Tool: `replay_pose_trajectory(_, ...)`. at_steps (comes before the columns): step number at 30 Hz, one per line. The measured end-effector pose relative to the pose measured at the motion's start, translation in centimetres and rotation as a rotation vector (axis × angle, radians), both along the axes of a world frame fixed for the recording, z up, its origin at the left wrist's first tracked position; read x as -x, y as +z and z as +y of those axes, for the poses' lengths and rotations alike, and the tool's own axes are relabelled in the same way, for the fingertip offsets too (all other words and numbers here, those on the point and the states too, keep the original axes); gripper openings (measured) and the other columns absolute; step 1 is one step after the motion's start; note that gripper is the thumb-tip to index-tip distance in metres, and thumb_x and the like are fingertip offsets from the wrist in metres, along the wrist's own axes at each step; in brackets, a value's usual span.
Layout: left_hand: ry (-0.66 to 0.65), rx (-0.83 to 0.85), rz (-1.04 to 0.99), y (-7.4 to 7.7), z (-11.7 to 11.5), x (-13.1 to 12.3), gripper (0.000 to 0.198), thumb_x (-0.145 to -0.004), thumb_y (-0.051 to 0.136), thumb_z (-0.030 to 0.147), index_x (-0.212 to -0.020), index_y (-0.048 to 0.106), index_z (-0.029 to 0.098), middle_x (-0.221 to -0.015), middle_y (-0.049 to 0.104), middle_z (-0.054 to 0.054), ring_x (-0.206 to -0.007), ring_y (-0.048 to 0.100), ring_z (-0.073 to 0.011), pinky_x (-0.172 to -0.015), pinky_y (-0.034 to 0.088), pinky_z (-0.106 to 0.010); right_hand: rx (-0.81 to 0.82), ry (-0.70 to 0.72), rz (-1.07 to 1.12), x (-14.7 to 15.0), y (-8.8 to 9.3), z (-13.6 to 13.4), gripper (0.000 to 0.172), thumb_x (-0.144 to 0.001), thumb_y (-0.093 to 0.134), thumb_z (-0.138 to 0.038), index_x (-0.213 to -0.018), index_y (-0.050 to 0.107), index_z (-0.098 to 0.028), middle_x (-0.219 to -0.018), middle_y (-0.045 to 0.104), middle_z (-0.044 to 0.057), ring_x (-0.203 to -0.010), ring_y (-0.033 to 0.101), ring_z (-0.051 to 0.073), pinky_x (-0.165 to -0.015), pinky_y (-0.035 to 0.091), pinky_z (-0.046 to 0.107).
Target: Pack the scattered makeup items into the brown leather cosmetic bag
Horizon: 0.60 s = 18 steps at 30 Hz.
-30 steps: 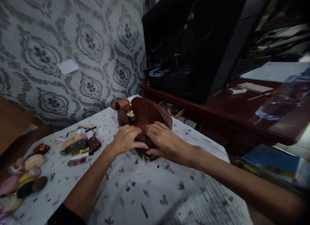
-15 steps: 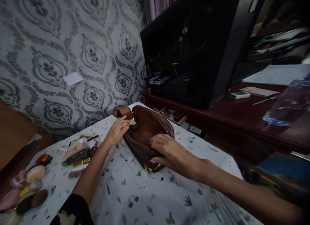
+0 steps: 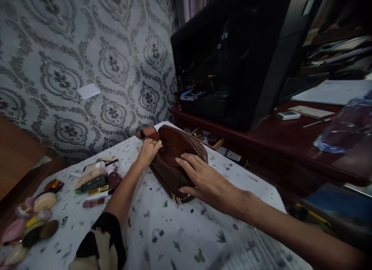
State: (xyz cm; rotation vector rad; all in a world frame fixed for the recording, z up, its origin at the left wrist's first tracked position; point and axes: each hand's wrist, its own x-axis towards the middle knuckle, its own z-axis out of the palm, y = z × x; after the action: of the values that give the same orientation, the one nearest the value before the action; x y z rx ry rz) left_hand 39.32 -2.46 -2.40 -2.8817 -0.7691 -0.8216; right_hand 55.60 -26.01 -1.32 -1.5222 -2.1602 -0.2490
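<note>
A brown leather pouch [image 3: 174, 153] lies on a table under a white printed cloth [image 3: 162, 227]. My left hand [image 3: 148, 153] is at the pouch's far left end, fingers curled over the spot where a gold-topped item showed a moment ago. My right hand [image 3: 203, 179] rests flat on the pouch's near side, fingers stretched out across the leather, thumb by the gold zipper pull [image 3: 176, 199].
Several cosmetics, tubes and compacts [image 3: 95, 179] lie at the left of the cloth, more [image 3: 31, 219] at the far left edge. A dark wooden desk [image 3: 290, 138] with a black case, a clear bag [image 3: 345, 130] and papers stands to the right. Patterned wallpaper behind.
My left hand slid from the pouch's middle to its far end and closed over the gold-topped item. My right hand flattened on the pouch, whose opening has drawn narrower.
</note>
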Motion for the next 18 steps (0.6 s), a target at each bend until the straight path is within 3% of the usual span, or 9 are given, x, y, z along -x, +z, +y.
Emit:
replay_pose_trajectory(2,-0.008,0.002,-0.007,0.3,-0.3,0.1,0.057,-0.106,0.020,0.046,-0.067,0.054,0.023,-0.072,0.062,-0.006,-0.084,0.062,-0.0224,-0.099,0.045,-0.041,-0.010,0.011,0.016,-0.1,-0.2,-0.1,0.077,-0.078,0.082,-0.032,-0.140,0.046,-0.005,-0.143,0.049,0.027,-0.134,0.047,0.039,-0.107,0.048,0.052)
replay_pose_trajectory(3,-0.015,0.005,-0.009,0.5,-0.5,0.2,0.057,-0.106,0.019,0.047,-0.068,0.053,0.023,-0.071,0.062,-0.005,-0.083,0.062,-0.0217,-0.101,0.044,-0.041,0.007,0.026,0.028,-0.1,-0.1,0.0,0.075,-0.080,0.080,-0.034,-0.141,0.046,-0.006,-0.143,0.049,0.026,-0.134,0.047,0.039,-0.107,0.047,0.052)
replay_pose_trajectory(6,-0.041,0.016,-0.011,0.9,-0.8,0.4,0.058,-0.106,0.017,0.049,-0.068,0.051,0.024,-0.069,0.059,-0.002,-0.077,0.061,-0.0200,-0.105,0.043,-0.041,0.104,0.074,0.109,-0.2,1.3,0.9,0.050,-0.094,0.064,-0.039,-0.132,0.055,-0.009,-0.135,0.056,0.022,-0.128,0.053,0.033,-0.106,0.047,0.048)
replay_pose_trajectory(8,-0.055,0.021,-0.015,1.2,-1.0,0.6,0.058,-0.106,0.015,0.050,-0.069,0.051,0.024,-0.068,0.059,-0.001,-0.075,0.060,-0.0195,-0.106,0.043,-0.042,0.192,0.055,0.182,0.0,3.0,2.4,0.035,-0.101,0.049,-0.032,-0.126,0.059,-0.009,-0.126,0.061,0.019,-0.122,0.058,0.028,-0.105,0.047,0.043)
replay_pose_trajectory(13,-0.063,0.030,-0.027,1.3,-1.2,0.9,0.057,-0.106,0.017,0.050,-0.072,0.055,0.024,-0.072,0.062,-0.003,-0.082,0.062,-0.0207,-0.106,0.044,-0.043,0.436,-0.190,0.262,2.0,5.9,9.8,0.028,-0.102,0.045,-0.019,-0.123,0.061,-0.007,-0.127,0.062,0.020,-0.123,0.058,0.025,-0.106,0.044,0.036)
replay_pose_trajectory(18,-0.037,0.037,-0.023,1.0,-0.9,0.9,0.056,-0.106,0.021,0.048,-0.074,0.059,0.023,-0.078,0.067,-0.006,-0.093,0.065,-0.0229,-0.108,0.043,-0.044,0.575,-0.351,0.304,3.9,5.0,16.9,0.037,-0.096,0.063,-0.034,-0.128,0.059,-0.015,-0.128,0.061,0.011,-0.111,0.063,0.024,-0.092,0.056,0.045)
